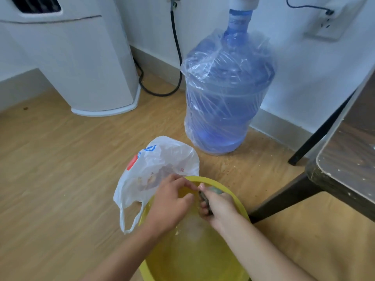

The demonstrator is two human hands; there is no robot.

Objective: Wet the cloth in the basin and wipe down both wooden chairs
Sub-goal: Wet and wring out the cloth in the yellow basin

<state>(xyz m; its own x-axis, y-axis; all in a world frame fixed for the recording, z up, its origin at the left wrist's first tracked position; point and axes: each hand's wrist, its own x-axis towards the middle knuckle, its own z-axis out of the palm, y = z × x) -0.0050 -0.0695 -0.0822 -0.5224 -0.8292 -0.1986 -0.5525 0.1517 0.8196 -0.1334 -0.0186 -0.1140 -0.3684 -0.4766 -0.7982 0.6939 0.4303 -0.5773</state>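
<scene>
A yellow basin (237,201) with water in it sits on the wooden floor at the bottom centre. Both my hands are over it. My right hand (218,207) is clenched around a small dark grey-green cloth (204,197), which is bunched up and mostly hidden in the fist. My left hand (170,201) is just to its left, fingers curled, with the fingertips touching the cloth's end. A dark wooden chair (345,159) with black legs stands at the right edge; only part of its seat shows.
A white plastic bag (158,165) lies against the basin's far left rim. Behind it stands a big blue water jug (225,94) wrapped in clear plastic, by the white wall. A white appliance (81,57) and a black cable (176,57) are at the back left.
</scene>
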